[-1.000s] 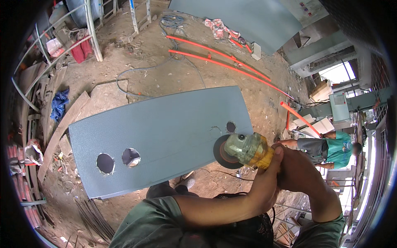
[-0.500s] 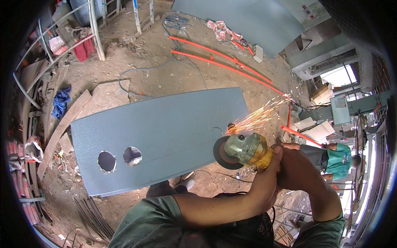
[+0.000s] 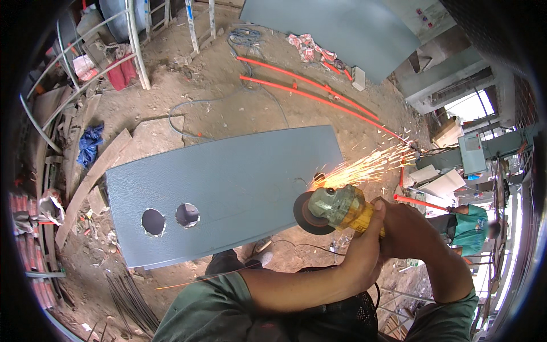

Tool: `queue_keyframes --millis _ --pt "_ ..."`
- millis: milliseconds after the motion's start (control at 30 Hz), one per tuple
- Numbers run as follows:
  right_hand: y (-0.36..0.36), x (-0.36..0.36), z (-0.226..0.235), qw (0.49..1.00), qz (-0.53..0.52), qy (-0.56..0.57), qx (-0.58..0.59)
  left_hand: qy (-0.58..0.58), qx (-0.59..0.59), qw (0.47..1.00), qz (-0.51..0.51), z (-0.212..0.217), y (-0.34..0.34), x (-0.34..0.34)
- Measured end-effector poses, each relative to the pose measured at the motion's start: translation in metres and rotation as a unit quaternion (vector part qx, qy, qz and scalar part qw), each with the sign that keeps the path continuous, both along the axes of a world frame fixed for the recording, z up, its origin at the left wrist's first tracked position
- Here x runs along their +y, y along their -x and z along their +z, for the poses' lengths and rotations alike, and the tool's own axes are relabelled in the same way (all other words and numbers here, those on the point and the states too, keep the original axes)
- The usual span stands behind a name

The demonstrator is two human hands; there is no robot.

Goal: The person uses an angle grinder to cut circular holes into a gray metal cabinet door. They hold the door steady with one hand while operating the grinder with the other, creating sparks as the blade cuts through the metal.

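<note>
A yellow angle grinder with a worn, dusty head is gripped in both of my hands. My left hand wraps round its body from below, thumb along the side. My right hand closes round the rear of the body, right beside the left. The dark round disc stands on edge at the right part of a grey textured metal panel. Orange sparks stream from it up and to the right. At the panel's left end are two rough-edged round holes; a small dark one lies by the sparks.
Orange pipes lie on the dirt floor beyond the panel, near a coiled cable. Another large grey sheet is at the back. A person in a green shirt is at right. Thin rods lie lower left.
The spark stream has grown denser and longer, and one thin streak crosses near my left sleeve. The view has shifted slightly; both hands keep their hold on the grinder.
</note>
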State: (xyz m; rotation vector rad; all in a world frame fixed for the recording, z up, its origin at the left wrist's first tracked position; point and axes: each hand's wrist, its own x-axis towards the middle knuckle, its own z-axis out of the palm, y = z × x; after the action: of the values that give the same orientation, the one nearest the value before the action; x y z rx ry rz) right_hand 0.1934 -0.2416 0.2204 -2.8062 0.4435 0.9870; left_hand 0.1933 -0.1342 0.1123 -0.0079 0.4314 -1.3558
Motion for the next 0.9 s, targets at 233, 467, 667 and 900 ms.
queue_keyframes --millis 233,467,667,900 --pt "-0.005 0.003 0.001 1.000 -0.014 0.014 0.013 0.016 -0.023 1.000 -0.004 -0.011 0.003 -0.005" --pt "0.000 -0.003 0.005 1.000 0.016 0.021 -0.007 0.037 -0.024 0.999 0.005 -0.008 0.005 -0.010" --pt "0.013 -0.005 0.010 0.993 0.049 0.094 -0.044 0.068 0.016 0.997 0.013 0.001 0.005 -0.018" --pt "0.005 -0.001 0.012 0.988 0.072 0.126 -0.046 0.094 0.013 0.994 0.056 -0.003 0.003 -0.022"
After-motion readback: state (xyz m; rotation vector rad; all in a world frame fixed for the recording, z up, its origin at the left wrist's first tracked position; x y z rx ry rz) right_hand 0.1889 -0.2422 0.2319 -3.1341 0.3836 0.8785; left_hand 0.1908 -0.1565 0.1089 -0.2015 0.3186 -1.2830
